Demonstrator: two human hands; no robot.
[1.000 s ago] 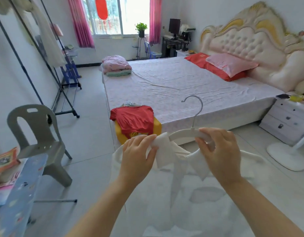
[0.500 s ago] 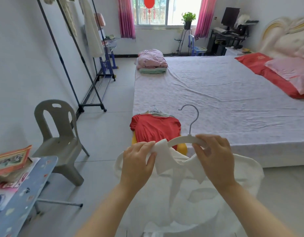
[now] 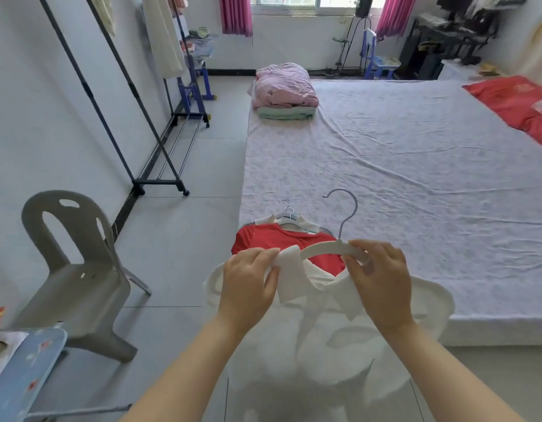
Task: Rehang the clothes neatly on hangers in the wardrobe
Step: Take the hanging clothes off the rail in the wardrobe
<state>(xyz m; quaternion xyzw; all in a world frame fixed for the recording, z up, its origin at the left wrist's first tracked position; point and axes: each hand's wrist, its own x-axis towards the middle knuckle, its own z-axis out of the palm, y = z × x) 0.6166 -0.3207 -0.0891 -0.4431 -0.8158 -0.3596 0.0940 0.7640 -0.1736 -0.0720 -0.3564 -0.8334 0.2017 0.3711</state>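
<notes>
Beyond left hand [image 3: 248, 281], rack [image 3: 158, 181] brought into fuller view; white shirt [image 3: 324, 345] collar stayed pinched by it, hanger [image 3: 324, 249] gripped by right hand [image 3: 379, 284]; hanging judged next.

Bright, even daylight pours in from the window [image 3: 297, 0] at the far wall, blown out white. Shadows are soft. Wide-angle bending bows the clothes rack [image 3: 111, 95] poles; the lower edge looks slightly smeared, perhaps motion blur.
</notes>
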